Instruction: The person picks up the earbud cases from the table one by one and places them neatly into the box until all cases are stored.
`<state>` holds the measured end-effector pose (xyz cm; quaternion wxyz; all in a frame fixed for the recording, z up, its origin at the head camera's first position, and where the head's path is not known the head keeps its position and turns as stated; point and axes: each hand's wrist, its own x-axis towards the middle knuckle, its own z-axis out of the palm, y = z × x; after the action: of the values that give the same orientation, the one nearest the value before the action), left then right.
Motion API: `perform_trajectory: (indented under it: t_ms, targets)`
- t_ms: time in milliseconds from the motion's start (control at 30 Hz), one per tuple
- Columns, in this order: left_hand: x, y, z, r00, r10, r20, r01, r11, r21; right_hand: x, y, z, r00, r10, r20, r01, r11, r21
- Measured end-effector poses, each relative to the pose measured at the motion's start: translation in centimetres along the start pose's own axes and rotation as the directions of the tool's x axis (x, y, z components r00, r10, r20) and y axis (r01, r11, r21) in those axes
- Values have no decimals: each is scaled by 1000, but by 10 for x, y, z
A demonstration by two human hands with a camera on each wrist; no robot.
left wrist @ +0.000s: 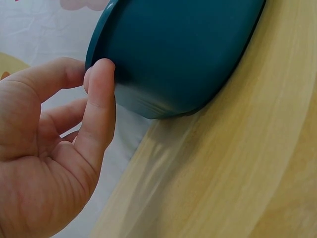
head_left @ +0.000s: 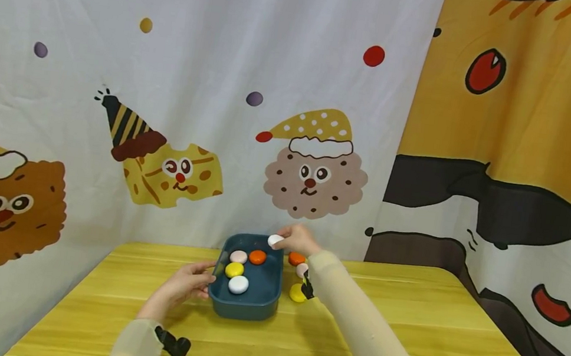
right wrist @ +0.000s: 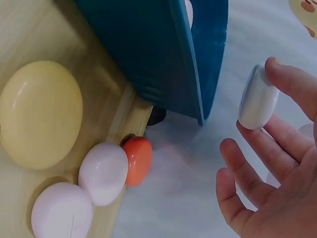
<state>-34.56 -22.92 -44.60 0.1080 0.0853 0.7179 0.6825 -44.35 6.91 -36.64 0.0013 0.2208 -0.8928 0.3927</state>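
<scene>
The right hand (head_left: 300,239) pinches a glossy white rounded disc (right wrist: 258,98) on edge between its thumb and fingertips; its ring and little fingers bend loosely, apart from the disc. In the head view the held disc overlaps the far right corner of a deep blue-green rectangular bin with rounded corners (head_left: 243,310), but the right wrist view shows a gap between disc and rim. The right arm, in a cream sleeve (head_left: 359,315), reaches forward and inward from the lower right.

The left hand (head_left: 184,281) grips the bin's left rim, thumb on one side and bent forefinger on the other, its palm facing the bin. Its forearm rises from the lower left.

Inside the bin lie an orange disc (head_left: 257,257), a pale pink disc (head_left: 239,257), a yellow disc (head_left: 234,270) and, nearest the person, a second white disc (head_left: 238,284). More discs in orange (head_left: 296,259), pale pink and yellow lie right of the bin on the yellowish wood-grain table (head_left: 405,335).
</scene>
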Motion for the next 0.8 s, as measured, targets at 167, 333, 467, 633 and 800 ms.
perform_trajectory:
  t_ms: [167,333,467,633,800]
  targets:
    - [1,-1,0,1000,3,-6,-3,1000,-2,6,4,5,999,-10,32,10,1000,-10]
    - [0,-1,0,1000,5,-3,-5,1000,-7,8,6,11,1000,-3,19,4,999,-45]
    - [0,0,0,1000,6,-4,-6,1000,-4,7,6,14,1000,0,2,1,998,-59]
    - [-1,0,0,1000,-4,-7,4,1000,0,4,4,19,1000,23,-3,-23,999,-48]
    - [0,1,0,1000,-2,-15,2,1000,-5,2,2,21,999,46,8,-46,998,-31]
